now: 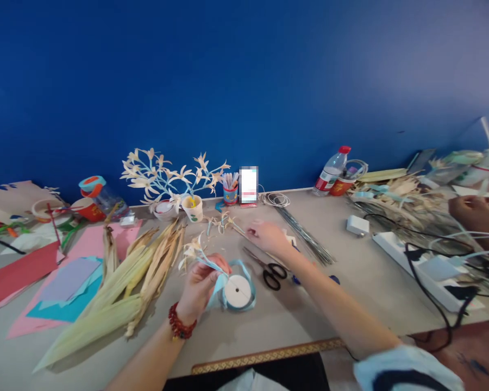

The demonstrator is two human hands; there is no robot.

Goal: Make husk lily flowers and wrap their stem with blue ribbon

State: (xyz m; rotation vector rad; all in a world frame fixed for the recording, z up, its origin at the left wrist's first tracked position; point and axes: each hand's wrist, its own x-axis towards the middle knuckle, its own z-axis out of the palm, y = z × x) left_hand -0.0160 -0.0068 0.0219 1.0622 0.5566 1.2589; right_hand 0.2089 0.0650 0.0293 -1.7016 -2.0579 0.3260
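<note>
My left hand [201,283], a red bead bracelet at its wrist, pinches the stem of a corn-husk flower [193,248]. Light blue tape runs from these fingers to a tape roll [237,292] lying on its side on the table. Farther forward, my right hand [268,237] has its fingers curled down near the loose small husk flowers [223,220]; whatever they pinch is hidden. Under my right forearm lie black-handled scissors [272,276], blades pointing away. Left of my left hand are dried corn husks [146,271].
Finished flower branches stand in a paper cup [193,208] by the blue wall. A phone [249,185] leans beside a cup of sticks [230,190]. Thin wires [307,236], a bottle [330,172] and a power strip [415,266] lie rightward. Another person's hand [475,214] is far right.
</note>
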